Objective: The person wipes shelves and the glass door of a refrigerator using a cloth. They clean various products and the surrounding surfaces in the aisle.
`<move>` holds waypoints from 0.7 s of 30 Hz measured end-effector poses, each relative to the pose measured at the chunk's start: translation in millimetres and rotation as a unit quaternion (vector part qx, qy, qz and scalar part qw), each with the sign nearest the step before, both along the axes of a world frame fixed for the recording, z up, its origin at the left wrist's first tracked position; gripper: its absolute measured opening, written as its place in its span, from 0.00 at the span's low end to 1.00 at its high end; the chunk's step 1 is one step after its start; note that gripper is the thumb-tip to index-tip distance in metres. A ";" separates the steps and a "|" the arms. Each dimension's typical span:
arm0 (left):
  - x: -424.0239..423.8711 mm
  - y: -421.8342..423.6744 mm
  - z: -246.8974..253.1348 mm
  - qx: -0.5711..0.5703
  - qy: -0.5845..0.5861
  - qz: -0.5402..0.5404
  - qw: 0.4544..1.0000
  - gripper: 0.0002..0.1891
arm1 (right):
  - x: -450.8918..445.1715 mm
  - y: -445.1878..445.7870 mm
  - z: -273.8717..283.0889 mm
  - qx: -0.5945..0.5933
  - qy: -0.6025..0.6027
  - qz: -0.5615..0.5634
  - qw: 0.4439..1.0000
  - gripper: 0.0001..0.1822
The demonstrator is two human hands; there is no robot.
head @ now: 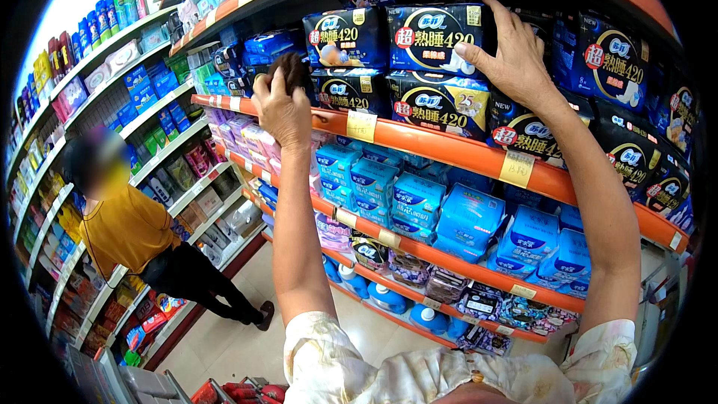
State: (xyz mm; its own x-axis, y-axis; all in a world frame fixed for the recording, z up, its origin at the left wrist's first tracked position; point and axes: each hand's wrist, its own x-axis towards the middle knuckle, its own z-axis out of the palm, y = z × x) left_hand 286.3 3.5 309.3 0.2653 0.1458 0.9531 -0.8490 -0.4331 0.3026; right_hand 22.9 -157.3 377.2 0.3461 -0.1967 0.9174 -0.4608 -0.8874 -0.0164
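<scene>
My left hand point(282, 112) is closed around a dark brown, fuzzy cloth or brush point(293, 70), held near the shelf front; its exact kind is unclear. My right hand point(513, 59) is at the right end of a dark blue pack of sanitary pads point(429, 56), the thumb on its front face and the fingers around its upper right corner. That pack sits on top of another pack point(429, 104) with a gold corner. To its left stands a similar stack point(343, 39). More dark packs point(611, 62) fill the shelf on the right.
An orange shelf edge point(426, 134) with yellow price tags runs below the packs. Light blue packs point(471, 216) line the shelf underneath. Blue bottles point(387, 297) stand at the bottom. At left, a person in a mustard top point(126, 227) stands in the aisle beside stocked white shelves point(162, 160).
</scene>
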 end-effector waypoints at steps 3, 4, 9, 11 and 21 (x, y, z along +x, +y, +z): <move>-31.6 -12.6 26.9 -0.018 -0.136 -0.036 0.990 0.19 | -3.4 2.5 0.9 0.001 -0.001 0.001 1.000 0.42; -37.6 -15.8 34.9 -0.010 -0.157 -0.044 0.987 0.19 | -2.4 2.3 0.1 -0.001 -0.004 0.006 1.000 0.42; -54.0 -28.1 56.2 0.047 -0.204 -0.075 0.975 0.19 | -1.2 3.0 -1.8 -0.002 -0.008 0.012 1.000 0.41; -46.5 -31.0 56.3 0.068 -0.223 -0.075 0.969 0.20 | -0.9 3.3 -1.8 -0.004 -0.009 0.014 1.000 0.40; 23.0 -4.6 12.4 0.114 0.006 0.099 0.989 0.16 | 0.0 -1.4 -2.0 -0.015 -0.006 0.011 1.000 0.41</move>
